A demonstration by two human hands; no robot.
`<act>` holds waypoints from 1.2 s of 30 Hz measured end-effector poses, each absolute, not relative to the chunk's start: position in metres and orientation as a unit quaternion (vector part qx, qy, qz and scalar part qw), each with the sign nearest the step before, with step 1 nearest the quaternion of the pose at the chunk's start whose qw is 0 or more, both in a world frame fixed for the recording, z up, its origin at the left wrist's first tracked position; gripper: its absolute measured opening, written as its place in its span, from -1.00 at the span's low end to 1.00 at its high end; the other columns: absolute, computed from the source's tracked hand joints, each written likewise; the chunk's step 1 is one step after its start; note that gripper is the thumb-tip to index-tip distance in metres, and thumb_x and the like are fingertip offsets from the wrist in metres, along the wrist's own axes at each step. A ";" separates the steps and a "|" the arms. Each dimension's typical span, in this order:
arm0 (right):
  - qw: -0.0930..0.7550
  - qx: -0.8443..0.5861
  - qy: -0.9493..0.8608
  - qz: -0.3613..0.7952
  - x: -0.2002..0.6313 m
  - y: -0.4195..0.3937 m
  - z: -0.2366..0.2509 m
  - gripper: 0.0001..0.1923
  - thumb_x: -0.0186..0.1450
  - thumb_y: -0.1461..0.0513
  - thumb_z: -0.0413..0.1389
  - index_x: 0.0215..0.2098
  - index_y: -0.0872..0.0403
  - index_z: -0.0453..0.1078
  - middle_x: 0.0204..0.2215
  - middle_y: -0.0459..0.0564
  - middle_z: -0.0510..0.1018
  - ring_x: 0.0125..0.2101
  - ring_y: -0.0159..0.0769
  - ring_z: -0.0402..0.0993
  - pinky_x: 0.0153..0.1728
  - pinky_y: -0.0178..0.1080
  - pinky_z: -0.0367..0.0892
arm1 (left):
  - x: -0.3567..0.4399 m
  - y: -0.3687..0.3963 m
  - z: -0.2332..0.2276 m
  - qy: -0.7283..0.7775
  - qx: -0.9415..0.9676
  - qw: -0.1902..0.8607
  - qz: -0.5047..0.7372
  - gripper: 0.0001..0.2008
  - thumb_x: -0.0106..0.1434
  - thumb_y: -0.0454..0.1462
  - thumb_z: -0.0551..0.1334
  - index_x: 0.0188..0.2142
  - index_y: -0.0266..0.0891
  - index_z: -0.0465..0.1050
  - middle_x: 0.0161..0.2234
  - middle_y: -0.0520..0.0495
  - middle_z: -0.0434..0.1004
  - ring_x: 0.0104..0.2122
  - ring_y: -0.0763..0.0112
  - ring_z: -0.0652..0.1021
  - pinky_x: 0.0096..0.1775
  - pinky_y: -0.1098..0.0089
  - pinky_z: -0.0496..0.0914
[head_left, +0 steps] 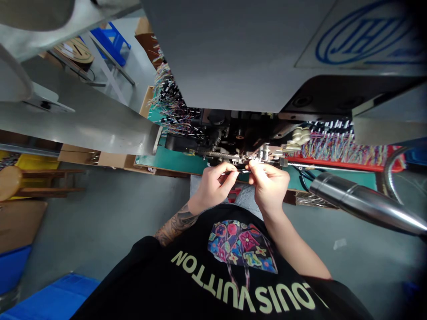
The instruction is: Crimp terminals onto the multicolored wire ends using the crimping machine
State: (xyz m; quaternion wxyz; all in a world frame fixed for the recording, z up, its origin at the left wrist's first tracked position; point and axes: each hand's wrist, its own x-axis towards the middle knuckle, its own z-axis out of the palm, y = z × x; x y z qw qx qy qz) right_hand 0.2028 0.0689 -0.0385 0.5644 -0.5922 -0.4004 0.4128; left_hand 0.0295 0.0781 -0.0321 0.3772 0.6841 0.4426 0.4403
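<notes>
The left hand (216,183) and right hand (271,181), brought close together, each pinch thumb to forefinger on a thin wire (243,171). The wire lies between the two sets of fingertips; it is small and blurred, so its ends cannot be told with certainty. Step in hand, as judged: two-handed holding of the wire close to the mechanism (239,133), which stands just beyond the fingertips. The next move would call for a steady pinch and fingers kept clear of the metal parts. Around the hands, the green table (187,162); to the right of the right hand, a steel tube (358,198). Farther forward on that side, a red tray (336,164) holds bundles (347,147); forward of the left hand, a tangle (168,98) of leads. Above the hands, the grey housing (230,58). Well left of the left hand, a wooden stool (10,183).
</notes>
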 end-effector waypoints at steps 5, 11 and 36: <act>0.557 -0.582 -0.375 0.459 0.203 0.068 -0.041 -0.65 0.40 -0.04 0.47 -0.38 0.03 0.74 -0.67 -0.12 0.50 -0.68 -0.38 0.26 -0.62 -0.25 0.23 | 0.024 0.079 -0.031 0.446 0.686 0.379 0.433 -0.72 0.64 -0.12 0.29 -0.20 -0.22 0.59 -0.42 0.02 0.57 -0.51 0.50 0.46 -0.45 0.43 0.36; 0.540 -0.560 -0.415 0.471 0.213 0.066 -0.042 -0.68 0.37 0.00 0.49 -0.38 0.07 0.75 -0.67 -0.09 0.54 -0.69 -0.42 0.26 -0.63 -0.29 0.21 | 0.014 0.079 -0.032 0.429 0.718 0.383 0.392 -0.68 0.70 -0.09 0.21 -0.13 -0.19 0.59 -0.47 0.07 0.47 -0.52 0.47 0.41 -0.42 0.38 0.31; 0.571 -0.590 -0.398 0.409 0.213 0.069 -0.030 -0.58 0.40 0.11 0.45 -0.56 0.05 0.54 -0.67 -0.15 0.40 -0.63 -0.43 0.25 -0.58 -0.26 0.25 | 0.024 0.077 -0.031 0.388 0.771 0.313 0.396 -0.86 0.65 -0.29 0.29 0.06 -0.23 0.65 -0.06 -0.15 0.84 -0.08 0.27 0.81 0.04 0.29 0.70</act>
